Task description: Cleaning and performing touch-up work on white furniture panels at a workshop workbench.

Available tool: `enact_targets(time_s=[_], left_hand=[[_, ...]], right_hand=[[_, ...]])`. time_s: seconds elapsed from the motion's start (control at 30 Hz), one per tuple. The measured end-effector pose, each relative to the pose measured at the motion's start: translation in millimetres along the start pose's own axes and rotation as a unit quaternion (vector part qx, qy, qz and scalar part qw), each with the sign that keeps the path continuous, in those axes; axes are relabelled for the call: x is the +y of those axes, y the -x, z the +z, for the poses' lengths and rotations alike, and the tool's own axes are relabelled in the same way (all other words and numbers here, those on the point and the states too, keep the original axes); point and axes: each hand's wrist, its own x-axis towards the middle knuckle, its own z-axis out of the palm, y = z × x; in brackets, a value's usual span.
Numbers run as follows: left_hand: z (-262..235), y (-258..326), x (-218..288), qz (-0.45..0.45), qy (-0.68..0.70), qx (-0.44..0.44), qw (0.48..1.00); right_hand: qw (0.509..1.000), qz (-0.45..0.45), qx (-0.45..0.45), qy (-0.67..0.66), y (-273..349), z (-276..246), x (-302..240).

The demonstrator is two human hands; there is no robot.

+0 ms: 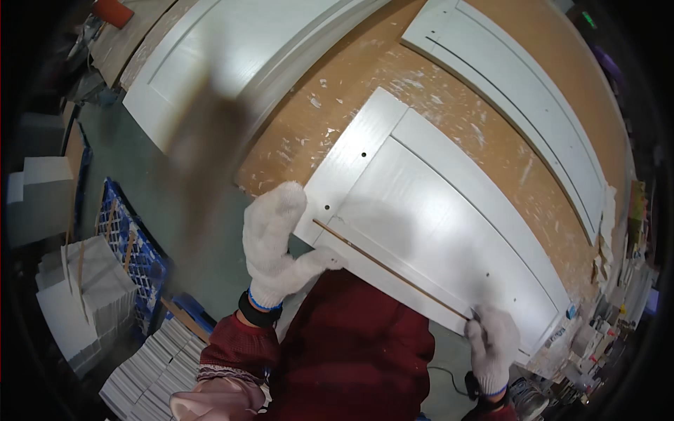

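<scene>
A white cabinet door panel [435, 224] is laid flat on the counter [316, 126], its long axis running from the left hand [277, 242] down and away toward the right hand [491, 344]. Along the panel's near long edge a thin brown wooden strip [390, 269] is seen, lying on the same axis and spanning almost the whole stretch between the two grips.

The left grip, in a white knit glove, is spread: the fingers are laid against the near left corner of the panel and the thumb is stretched out to the right, touching the panel's edge just below the strip's left end. The right grip, gloved likewise, is curled down onto the far right end of the strip and the panel edge; whether the strip is actually pinched there cannot be told. Each end of the strip is thus covered by its own hand, with the panel lying up and to the right of the left grip, and up and to the left of the right grip.

The counter is a brown board, flecked and smeared with white paint. Beyond the grips two more white door panels [519, 91] are laid on it. To the left of the left grip, down on the green floor, a blue crate [133, 245] and stacks of white boards [84, 302] are kept.
</scene>
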Motion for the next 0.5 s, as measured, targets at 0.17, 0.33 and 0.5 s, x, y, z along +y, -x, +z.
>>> enact_targets(time_s=[0.17,0.33,0.5], left_hand=[[15.7,-10.7,-7.8,0.007,0.017,0.028,0.999],[5.0,-3.1,-7.7,-0.056,-0.027,0.025,0.998],[-1.5,10.7,-15.7,-0.093,0.018,-0.079,0.992]], right_hand=[[0.999,-0.015,0.028,-0.011,19.4,-0.7,23.3],[0.999,-0.022,-0.025,-0.036,8.2,0.5,21.3],[0.998,0.012,-0.026,-0.064,8.0,2.4,19.0]])
